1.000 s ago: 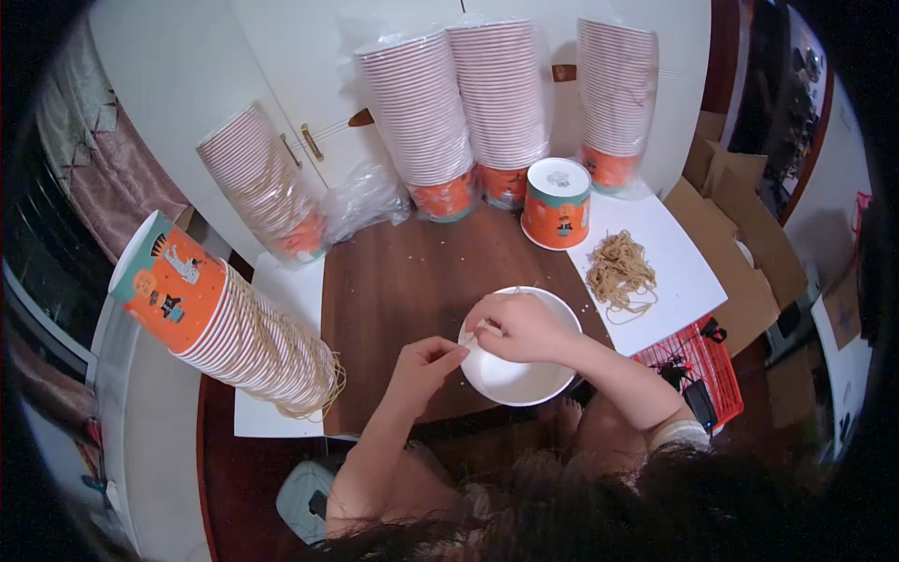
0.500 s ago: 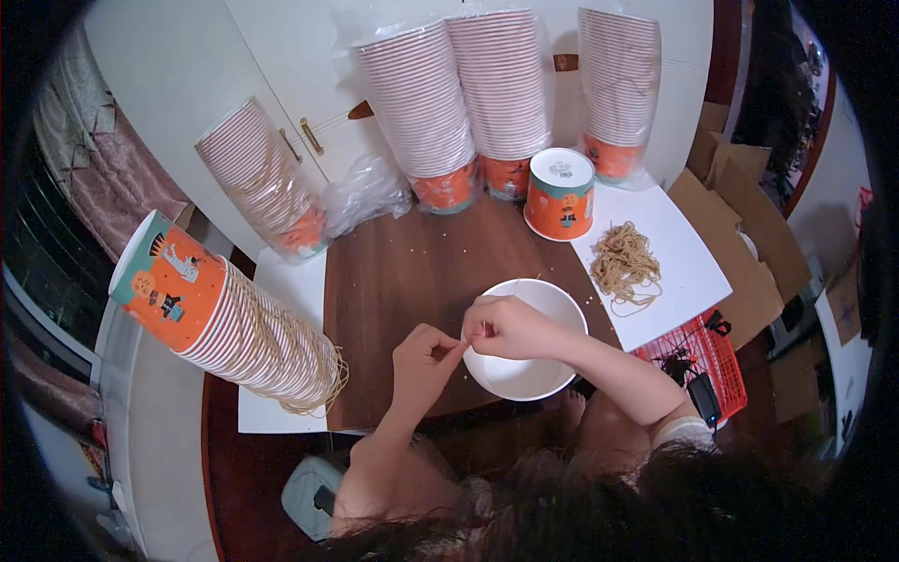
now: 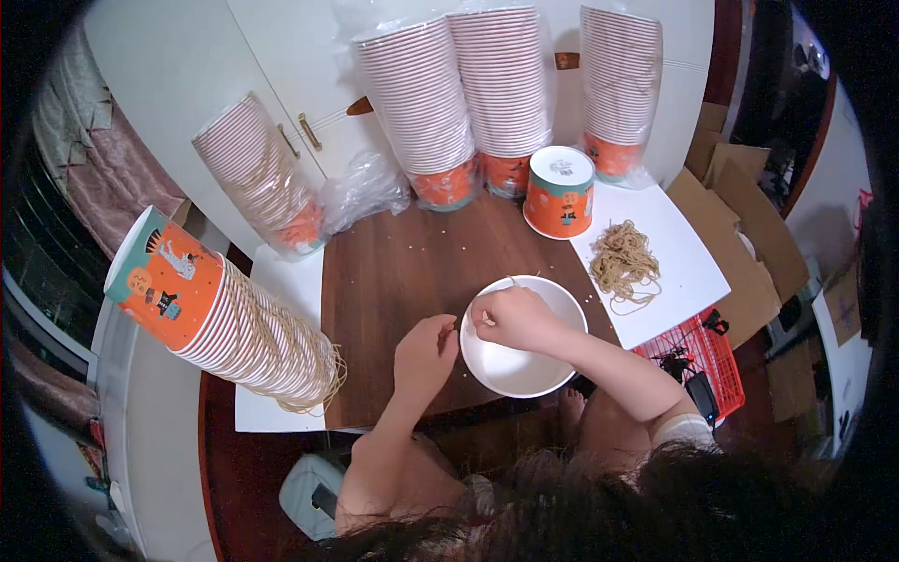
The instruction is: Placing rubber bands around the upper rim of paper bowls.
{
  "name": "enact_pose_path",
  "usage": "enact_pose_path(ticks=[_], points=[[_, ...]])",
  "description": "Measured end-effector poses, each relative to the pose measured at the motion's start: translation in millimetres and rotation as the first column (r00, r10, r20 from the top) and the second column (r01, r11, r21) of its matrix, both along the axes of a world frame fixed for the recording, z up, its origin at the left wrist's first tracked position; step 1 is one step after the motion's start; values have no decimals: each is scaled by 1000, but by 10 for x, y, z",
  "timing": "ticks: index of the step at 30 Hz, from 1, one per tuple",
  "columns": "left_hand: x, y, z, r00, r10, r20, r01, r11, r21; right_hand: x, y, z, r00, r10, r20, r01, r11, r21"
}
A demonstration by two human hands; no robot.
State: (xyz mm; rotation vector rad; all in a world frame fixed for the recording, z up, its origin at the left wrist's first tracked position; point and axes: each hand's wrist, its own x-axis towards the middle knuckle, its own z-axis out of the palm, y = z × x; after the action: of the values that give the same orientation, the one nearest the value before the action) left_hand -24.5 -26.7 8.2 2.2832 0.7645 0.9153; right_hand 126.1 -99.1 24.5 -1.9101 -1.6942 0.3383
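Note:
An open white paper tub (image 3: 524,377) stands before me near the table's front edge. My right hand (image 3: 510,318) reaches over its left side, thumb and fingers pinched together just inside the rim. What they pinch is too small to make out. Just left of the tub is my left hand (image 3: 426,356), its fingertips drawn together close to the rim; anything between them is hidden. A short bit of cord seems to stick up at the tub's far rim. To the right lies a loose heap of tan cord (image 3: 625,265) on a white board (image 3: 670,290).
An orange and green tub (image 3: 559,211) stands upside down behind. Plastic-wrapped tub stacks (image 3: 506,84) line the back. A leaning stack with cords (image 3: 169,281) rises at the left, near crumpled plastic (image 3: 365,192). Right of the table are a red basket (image 3: 721,365) and cardboard boxes (image 3: 749,272).
My hands, fingertips touching at the tub's left rim before, are now slightly apart. The right has shifted a little up and right, and the left slightly up. The tub stays nearly in place.

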Motion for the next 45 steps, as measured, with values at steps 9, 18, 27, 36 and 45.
enact_pose_path(ticks=[9, 18, 27, 36, 45], points=[[8, 138, -195, 983, -146, -113, 118, 968, -223, 1, 36, -98, 999, -8, 51, 7, 1000, 13], [27, 146, -224, 985, -153, -77, 126, 951, -284, -3, 46, -101, 998, 5, 68, -7, 1000, 22], [48, 129, -170, 983, -130, -132, 85, 949, -303, -25, 62, -118, 994, 4, 113, -7, 1000, 19], [39, 170, -177, 986, -89, -140, 64, 983, -169, -6, 25, -90, 982, 37, 187, -29, 998, -48], [-107, 446, -20, 786, 6, 618, 594, 268, -759, 159, 7, -33, 991, 113, 71, -116, 993, 33]])
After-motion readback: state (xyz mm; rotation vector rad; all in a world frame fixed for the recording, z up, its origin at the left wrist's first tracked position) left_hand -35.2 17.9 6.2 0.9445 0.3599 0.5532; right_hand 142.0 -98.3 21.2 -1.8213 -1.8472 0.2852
